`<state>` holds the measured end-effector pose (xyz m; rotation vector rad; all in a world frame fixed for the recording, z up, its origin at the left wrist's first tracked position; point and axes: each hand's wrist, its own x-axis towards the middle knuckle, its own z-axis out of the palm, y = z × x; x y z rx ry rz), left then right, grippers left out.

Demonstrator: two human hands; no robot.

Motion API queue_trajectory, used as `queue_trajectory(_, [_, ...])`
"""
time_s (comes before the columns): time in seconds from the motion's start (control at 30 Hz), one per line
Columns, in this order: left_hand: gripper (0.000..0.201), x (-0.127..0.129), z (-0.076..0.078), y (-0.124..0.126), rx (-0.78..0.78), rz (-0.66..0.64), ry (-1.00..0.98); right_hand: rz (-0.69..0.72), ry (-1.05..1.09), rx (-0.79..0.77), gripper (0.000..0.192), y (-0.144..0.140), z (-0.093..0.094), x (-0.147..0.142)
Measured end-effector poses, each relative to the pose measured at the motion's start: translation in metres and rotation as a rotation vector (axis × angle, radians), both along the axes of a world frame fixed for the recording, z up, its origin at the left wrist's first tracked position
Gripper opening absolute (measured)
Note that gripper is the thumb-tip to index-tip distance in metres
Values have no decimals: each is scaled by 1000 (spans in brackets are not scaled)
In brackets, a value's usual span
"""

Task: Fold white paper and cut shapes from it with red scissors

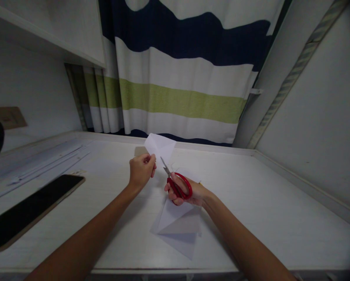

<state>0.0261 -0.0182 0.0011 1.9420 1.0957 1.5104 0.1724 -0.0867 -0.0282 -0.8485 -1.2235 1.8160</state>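
My left hand is closed in a pinch at the lower edge of a folded white sheet of paper, which stands up beyond the fingertips. My right hand grips a pair of scissors with red handles, fingers through the loops. The metal blades point up and left, a little apart, close to the paper and right of my left hand. Below my right hand, more folded white paper lies on the white table, partly hidden by the hand.
A dark flat phone-like slab with a pale edge lies at the left. A striped curtain hangs behind the table. Walls border both sides, with a socket plate on the left one. A black curved rim shows at the left edge.
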Motion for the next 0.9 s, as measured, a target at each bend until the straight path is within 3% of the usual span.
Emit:
queue_trajectory(0.6, [32,0,2,-1,15,8,23,-38,19,-30,41,-2,7,-4])
queue_trajectory(0.9, [32,0,1,1,28,19,25,-106,-70,46,43,-4,6,-4])
